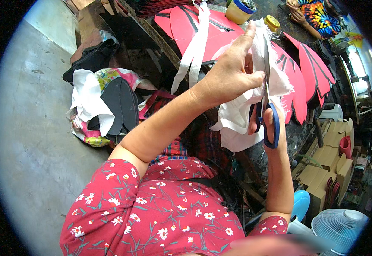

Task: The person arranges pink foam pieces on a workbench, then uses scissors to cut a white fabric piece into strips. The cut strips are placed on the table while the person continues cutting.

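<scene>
My left hand (228, 79) pinches a piece of white cloth (234, 114) with frayed edges, thumb and forefinger along its upper part. In my right hand (282, 128) is a pair of scissors (272, 135) with dark blue handles, my fingers through the loops. The blades point away from me and lie against the cloth beside my left thumb; whether they are fully closed is hard to see. Below my hands the cloth hangs loosely. Long white cloth strips (198, 45) hang over the table edge to the left, across pinkish-red flat pieces (296, 87) with black bands.
A tub (237, 13) and a small yellow pot (272, 23) stand on the dark table. At far right sits another person (320, 19). A floral cloth bundle with black soles (118, 104) lies left. Cardboard boxes (329, 155) and a fan (339, 230) stand right.
</scene>
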A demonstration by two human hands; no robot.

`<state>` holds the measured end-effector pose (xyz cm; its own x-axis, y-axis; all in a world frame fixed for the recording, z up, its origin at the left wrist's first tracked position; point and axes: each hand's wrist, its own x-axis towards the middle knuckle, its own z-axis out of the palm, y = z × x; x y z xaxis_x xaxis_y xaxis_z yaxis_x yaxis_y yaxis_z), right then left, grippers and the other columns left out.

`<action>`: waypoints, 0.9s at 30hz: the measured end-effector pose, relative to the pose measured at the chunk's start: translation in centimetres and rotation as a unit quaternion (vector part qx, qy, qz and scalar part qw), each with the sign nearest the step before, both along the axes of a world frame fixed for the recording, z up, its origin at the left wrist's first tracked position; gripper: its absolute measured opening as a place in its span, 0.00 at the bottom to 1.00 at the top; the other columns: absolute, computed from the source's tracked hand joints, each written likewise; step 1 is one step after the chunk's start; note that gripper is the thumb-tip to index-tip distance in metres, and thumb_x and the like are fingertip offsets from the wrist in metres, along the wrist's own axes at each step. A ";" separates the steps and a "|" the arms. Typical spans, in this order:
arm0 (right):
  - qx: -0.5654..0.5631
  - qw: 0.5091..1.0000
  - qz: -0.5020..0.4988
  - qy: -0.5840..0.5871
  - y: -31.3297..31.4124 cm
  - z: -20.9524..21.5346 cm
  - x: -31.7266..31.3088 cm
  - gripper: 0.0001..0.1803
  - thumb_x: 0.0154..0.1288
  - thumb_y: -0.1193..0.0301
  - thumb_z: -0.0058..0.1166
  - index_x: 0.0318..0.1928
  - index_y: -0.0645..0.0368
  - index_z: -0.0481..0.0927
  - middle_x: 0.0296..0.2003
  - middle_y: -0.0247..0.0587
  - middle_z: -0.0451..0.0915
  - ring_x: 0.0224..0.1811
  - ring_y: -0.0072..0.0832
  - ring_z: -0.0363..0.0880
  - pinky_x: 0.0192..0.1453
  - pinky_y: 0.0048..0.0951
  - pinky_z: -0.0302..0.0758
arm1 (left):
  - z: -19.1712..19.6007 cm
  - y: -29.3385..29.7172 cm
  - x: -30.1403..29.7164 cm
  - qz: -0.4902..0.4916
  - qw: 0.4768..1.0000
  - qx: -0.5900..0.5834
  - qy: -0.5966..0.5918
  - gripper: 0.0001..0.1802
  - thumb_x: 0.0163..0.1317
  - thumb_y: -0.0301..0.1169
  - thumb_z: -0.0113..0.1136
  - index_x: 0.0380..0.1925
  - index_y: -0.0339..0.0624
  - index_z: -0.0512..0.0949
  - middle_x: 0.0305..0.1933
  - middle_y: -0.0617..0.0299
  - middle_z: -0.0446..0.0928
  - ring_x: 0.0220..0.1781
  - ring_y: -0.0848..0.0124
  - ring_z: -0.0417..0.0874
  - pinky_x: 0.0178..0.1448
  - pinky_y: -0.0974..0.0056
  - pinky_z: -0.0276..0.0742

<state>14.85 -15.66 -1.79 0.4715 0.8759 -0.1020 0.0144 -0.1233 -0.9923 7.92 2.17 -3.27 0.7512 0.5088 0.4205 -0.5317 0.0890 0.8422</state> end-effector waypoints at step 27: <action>-0.050 0.994 -0.029 -0.095 1.8 4.0 -1.5 0.17 0.71 0.60 0.57 0.34 0.61 0.72 0.20 0.32 0.71 0.17 0.18 0.71 0.22 0.23 0.72 | 2.6 0.4 -4.6 -0.040 0.996 0.064 0.051 0.55 0.57 0.14 0.61 0.76 0.35 0.34 0.54 0.57 0.74 0.45 0.76 0.77 0.48 0.71 0.76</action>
